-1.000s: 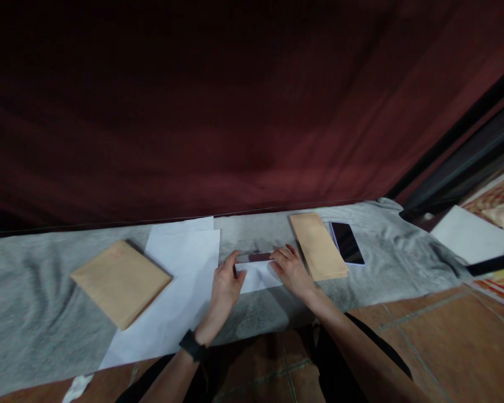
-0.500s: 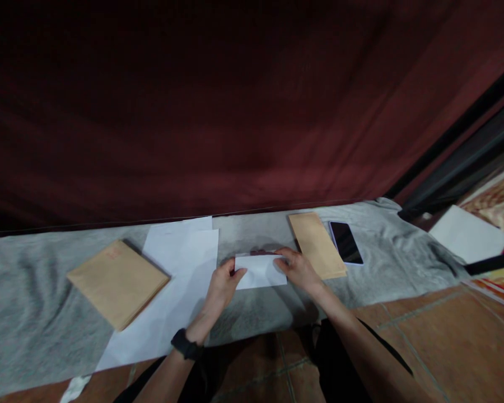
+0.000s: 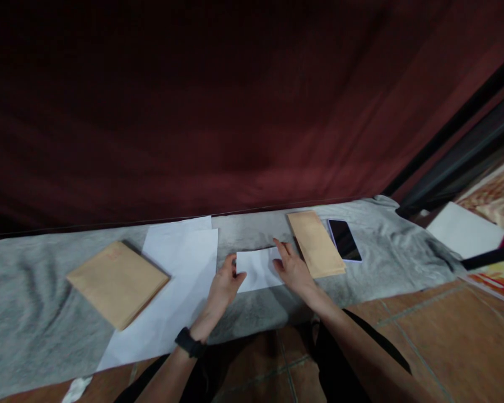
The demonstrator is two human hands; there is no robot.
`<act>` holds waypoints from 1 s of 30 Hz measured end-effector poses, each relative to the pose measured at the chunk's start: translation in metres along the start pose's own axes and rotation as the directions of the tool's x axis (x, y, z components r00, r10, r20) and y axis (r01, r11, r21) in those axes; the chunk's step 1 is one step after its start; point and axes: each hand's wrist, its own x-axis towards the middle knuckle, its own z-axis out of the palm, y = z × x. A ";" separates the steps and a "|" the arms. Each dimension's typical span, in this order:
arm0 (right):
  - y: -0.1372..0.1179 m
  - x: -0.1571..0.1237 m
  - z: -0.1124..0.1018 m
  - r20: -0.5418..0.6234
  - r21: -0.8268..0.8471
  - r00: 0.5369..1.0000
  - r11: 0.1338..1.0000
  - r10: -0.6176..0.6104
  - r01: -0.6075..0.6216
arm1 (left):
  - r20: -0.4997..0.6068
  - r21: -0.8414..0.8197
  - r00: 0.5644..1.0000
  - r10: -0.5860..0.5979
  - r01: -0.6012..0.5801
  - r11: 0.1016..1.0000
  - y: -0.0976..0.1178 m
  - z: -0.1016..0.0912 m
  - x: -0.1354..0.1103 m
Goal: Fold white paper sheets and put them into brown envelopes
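Note:
A small piece of folded white paper [image 3: 257, 271] is between my two hands at the middle of the grey cloth. My left hand [image 3: 225, 279] pinches its left edge, thumb in front and fingers curled behind. At the right end, my right hand [image 3: 294, 272] touches the sheet with fingers stretched out and spread; part of that end is hidden under it. Just right of this hand lie thin brown envelopes [image 3: 317, 243]. Large white sheets [image 3: 189, 263] lie left of my left hand, partly under a stack of brown envelopes [image 3: 117, 285].
The grey cloth [image 3: 21, 313] covers a long, low surface that ends at a dark red curtain [image 3: 243, 140]. A phone [image 3: 344, 240] lies right of the thin envelopes. Floor tiles [image 3: 424, 330] show in front, and a white board [image 3: 466, 230] is at the far right.
My right hand's fingers have lifted and spread from the paper's top right corner. The paper tilts slightly, its right end higher and its surface more curved.

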 end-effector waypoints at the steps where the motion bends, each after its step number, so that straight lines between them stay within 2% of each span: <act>1: -0.004 -0.002 0.000 -0.021 -0.046 0.999 0.998 -0.031 0.030 | -0.024 0.066 1.000 0.020 -0.018 0.998 0.001 0.001 0.000; 4: -0.016 -0.012 0.001 -0.012 -0.114 0.988 0.982 -0.151 0.149 | -0.041 0.185 0.998 0.058 -0.049 0.982 0.003 0.004 -0.002; 9: -0.026 -0.038 0.016 0.158 -0.070 0.937 0.943 -0.312 0.326 | -0.046 0.261 0.991 0.123 -0.107 0.959 0.005 0.007 -0.007; 13: -0.028 -0.051 0.022 0.174 -0.083 0.923 0.929 -0.343 0.361 | -0.073 0.238 0.988 0.133 -0.112 0.965 0.005 0.008 -0.006; 16: -0.028 -0.053 0.021 0.175 -0.086 0.930 0.936 -0.324 0.342 | -0.077 0.126 0.993 0.094 -0.084 0.989 0.003 0.006 -0.001; 19: -0.030 -0.052 0.019 0.171 -0.081 0.946 0.953 -0.277 0.293 | -0.055 -0.053 0.998 -0.010 0.007 0.999 0.000 0.005 0.003; 24: -0.034 -0.051 0.019 0.107 -0.056 0.968 0.971 -0.227 0.233 | 0.008 -0.337 0.993 -0.114 0.110 0.935 0.002 0.003 -0.002; 27: -0.036 -0.049 0.009 0.049 0.021 0.975 0.976 -0.217 0.216 | -0.068 -0.438 0.993 -0.098 0.058 0.897 0.005 -0.003 -0.008; 30: -0.042 -0.044 -0.005 -0.074 0.287 0.993 0.952 -0.089 0.107 | -0.193 -0.586 0.974 -0.119 -0.017 0.810 0.011 -0.015 -0.011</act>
